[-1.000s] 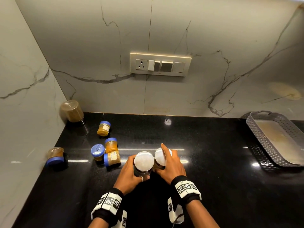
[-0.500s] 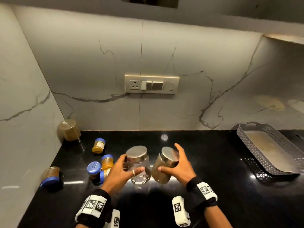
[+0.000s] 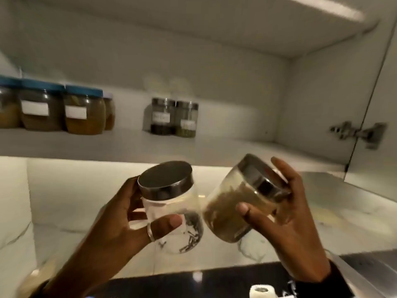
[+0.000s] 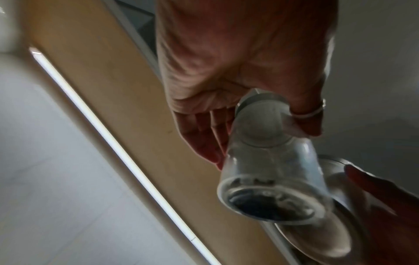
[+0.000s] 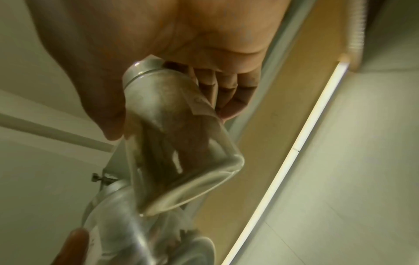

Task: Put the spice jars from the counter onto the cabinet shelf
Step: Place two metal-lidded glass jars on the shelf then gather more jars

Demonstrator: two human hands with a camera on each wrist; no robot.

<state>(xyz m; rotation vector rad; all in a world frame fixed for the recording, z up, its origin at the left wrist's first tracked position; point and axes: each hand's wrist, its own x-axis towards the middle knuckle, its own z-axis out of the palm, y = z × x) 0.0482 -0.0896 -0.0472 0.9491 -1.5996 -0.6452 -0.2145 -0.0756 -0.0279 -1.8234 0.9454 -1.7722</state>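
now jars between curled fingers

You get a dim, warm head view, motion-blurred throughout and softest on the shelf jars, while an under-cabinet light strip glares white in both wrist views, leaving each hand shadowed, smeared and stretched by the wide lens.
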